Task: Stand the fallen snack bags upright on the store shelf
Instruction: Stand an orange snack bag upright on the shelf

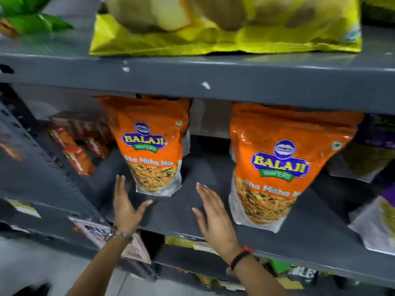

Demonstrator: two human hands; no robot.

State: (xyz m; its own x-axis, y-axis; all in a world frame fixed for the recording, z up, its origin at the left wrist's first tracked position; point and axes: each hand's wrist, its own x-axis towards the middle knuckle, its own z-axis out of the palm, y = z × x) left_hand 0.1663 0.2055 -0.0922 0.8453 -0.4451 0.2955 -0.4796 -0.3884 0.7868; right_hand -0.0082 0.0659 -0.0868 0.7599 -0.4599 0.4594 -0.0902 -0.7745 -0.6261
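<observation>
Two orange Balaji snack bags stand upright on the dark grey middle shelf [192,212]. The left bag [152,146] stands farther back, the right bag [280,165] nearer the front edge. My left hand [126,207] is open, fingers spread, just left of and below the left bag's base, apart from it. My right hand [213,216] is open and flat above the shelf between the two bags, touching neither.
A large yellow bag [213,39] lies on the upper shelf, with a green pack [27,16] at far left. Red-orange packs [79,159] lie at the back left. Purple and white bags [376,216] crowd the right side. More goods sit on the shelf below.
</observation>
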